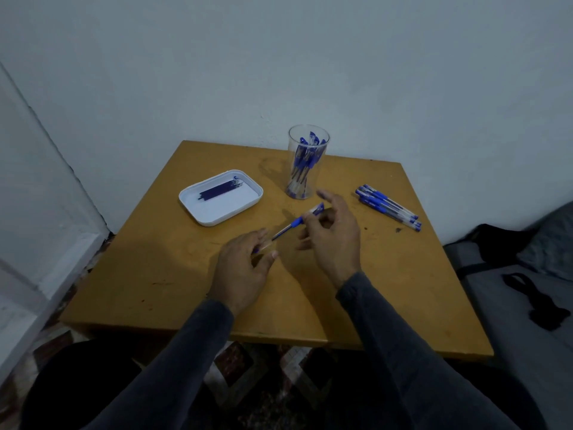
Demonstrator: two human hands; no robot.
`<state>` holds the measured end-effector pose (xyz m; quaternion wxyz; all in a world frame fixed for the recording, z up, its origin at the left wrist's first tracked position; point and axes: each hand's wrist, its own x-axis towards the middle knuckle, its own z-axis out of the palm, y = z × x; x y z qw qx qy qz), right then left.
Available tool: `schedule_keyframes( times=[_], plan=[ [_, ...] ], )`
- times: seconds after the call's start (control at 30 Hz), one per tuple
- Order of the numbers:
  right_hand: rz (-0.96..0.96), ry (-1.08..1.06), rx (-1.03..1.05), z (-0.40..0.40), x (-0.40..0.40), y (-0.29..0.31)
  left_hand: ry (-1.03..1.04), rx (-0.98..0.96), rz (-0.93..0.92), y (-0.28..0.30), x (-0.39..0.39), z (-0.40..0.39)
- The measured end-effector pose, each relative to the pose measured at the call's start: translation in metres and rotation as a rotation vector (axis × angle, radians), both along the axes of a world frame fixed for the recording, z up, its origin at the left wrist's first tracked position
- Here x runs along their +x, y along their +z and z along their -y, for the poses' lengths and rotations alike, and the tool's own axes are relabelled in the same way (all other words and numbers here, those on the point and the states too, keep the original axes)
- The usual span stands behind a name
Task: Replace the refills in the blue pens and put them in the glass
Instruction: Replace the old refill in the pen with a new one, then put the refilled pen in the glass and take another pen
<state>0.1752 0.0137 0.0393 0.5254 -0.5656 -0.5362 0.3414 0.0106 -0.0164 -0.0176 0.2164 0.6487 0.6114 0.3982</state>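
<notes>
Both hands hold one blue pen above the middle of the worktop. The left hand pinches the pen's lower, clear end between thumb and fingertips. The right hand pinches the upper part near the cap, with its index finger raised and the other fingers loosely curled. The pen slants up from the left hand to the right.

Just beyond the right hand stands the glass, upright, with several blue pens in it. To the right of that hand lies a small bunch of blue pens, side by side. Beyond the left hand sits a white tray with dark refills lying in its far half.
</notes>
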Motion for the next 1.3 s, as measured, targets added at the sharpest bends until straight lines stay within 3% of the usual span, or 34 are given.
schedule_keyframes(
  times=[0.07,0.3,0.53,0.9,1.17,1.3],
  plan=[
    [0.042,-0.101,0.122,-0.015,0.007,0.012,-0.014,-0.023,-0.065,0.003,0.002,-0.006],
    [-0.11,-0.324,0.383,-0.07,0.019,0.071,-0.093,-0.045,-0.238,0.006,0.011,-0.045],
    [0.125,-0.335,0.517,-0.12,0.015,0.081,-0.209,-0.061,-0.418,0.003,0.022,-0.082],
    [0.642,-0.095,0.261,-0.162,0.01,0.064,-0.218,-0.065,-0.549,-0.008,0.025,-0.09],
    [0.805,-0.066,0.194,-0.17,0.01,0.07,-0.209,-0.073,-0.563,-0.006,0.026,-0.088],
    [0.733,-0.079,0.243,-0.168,0.014,0.066,-0.214,-0.079,-0.567,-0.006,0.026,-0.088]
  ],
)
